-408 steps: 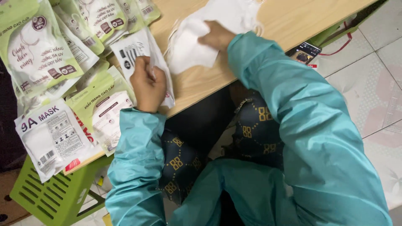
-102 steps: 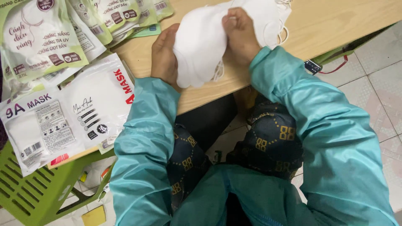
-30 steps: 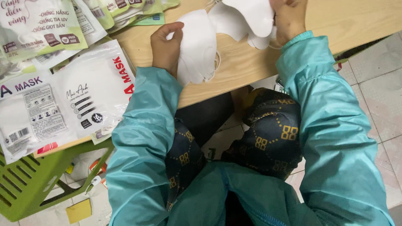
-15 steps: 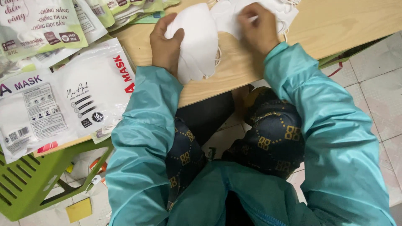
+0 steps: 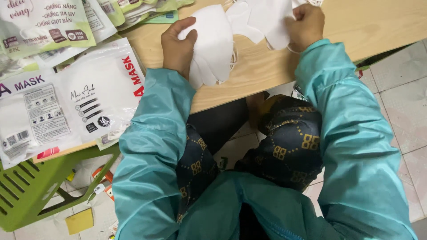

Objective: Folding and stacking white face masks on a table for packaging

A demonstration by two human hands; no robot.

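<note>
My left hand (image 5: 178, 46) grips a small stack of white folded face masks (image 5: 212, 44), held on edge on the wooden table (image 5: 262, 73). My right hand (image 5: 304, 26) pinches another white mask (image 5: 267, 22) from a loose pile at the table's far edge, just right of the stack. Both arms wear teal sleeves. The top of the loose pile runs out of view.
White mask packets (image 5: 80, 102) lie at the left of the table, with green-printed packets (image 5: 44, 22) behind them. A green slatted plastic stool (image 5: 26, 195) stands under the table's left end. Tiled floor (image 5: 400, 98) shows on the right, my patterned trousers (image 5: 289, 138) below.
My right hand has gone from lifting a mask at the far edge to pressing on the loose pile, then shifted slightly right. My left hand keeps the stack, now tilted more upright.
</note>
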